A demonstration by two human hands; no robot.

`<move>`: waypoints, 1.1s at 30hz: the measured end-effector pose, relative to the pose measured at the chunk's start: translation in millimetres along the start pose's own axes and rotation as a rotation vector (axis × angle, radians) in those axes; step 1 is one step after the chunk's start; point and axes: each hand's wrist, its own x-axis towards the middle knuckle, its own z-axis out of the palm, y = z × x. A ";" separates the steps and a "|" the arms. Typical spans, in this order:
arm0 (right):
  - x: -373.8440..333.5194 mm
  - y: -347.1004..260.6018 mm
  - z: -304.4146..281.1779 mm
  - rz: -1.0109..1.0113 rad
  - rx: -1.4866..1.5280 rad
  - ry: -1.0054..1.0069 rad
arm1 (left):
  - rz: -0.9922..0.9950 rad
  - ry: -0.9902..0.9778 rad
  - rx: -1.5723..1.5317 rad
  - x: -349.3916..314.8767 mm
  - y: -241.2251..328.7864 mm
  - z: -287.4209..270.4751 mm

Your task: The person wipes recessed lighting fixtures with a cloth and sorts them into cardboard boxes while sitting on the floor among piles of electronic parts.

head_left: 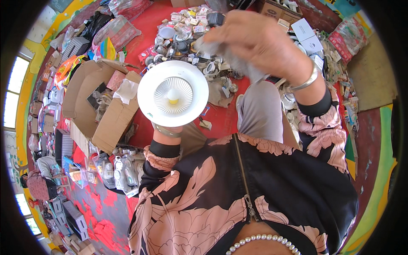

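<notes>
The right hand [255, 36] has its fingers bunched, pinching a grey cloth [231, 59] at one o'clock from the round white downlight [173, 93]. The left hand [166, 131] holds that lamp from behind; its fingers are hidden. At nine o'clock sits an open cardboard box [106, 106]

Left forearm rises from lower centre, wrist bent up; the left hand [167, 129] is mostly hidden, only its heel and wrist showing, gripping from behind. Right arm crosses in from the right edge, elbow bent; the right hand [255, 40] is raised high, palm down, fingers curled closed.
</notes>
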 end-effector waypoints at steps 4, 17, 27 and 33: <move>15.1 -21.4 22.1 -0.398 0.028 -0.149 | -0.016 -0.042 0.082 -9.3 0.7 9.2; -19.4 -21.6 41.2 -0.191 -0.054 -0.270 | -0.025 -0.141 0.096 -13.1 8.3 -0.8; -37.9 -40.6 21.0 0.739 0.872 -0.153 | 0.290 -0.161 0.657 -23.6 3.2 27.2; -51.2 -26.7 0.7 0.588 0.123 0.532 | 0.243 -0.199 0.457 -39.8 25.6 17.3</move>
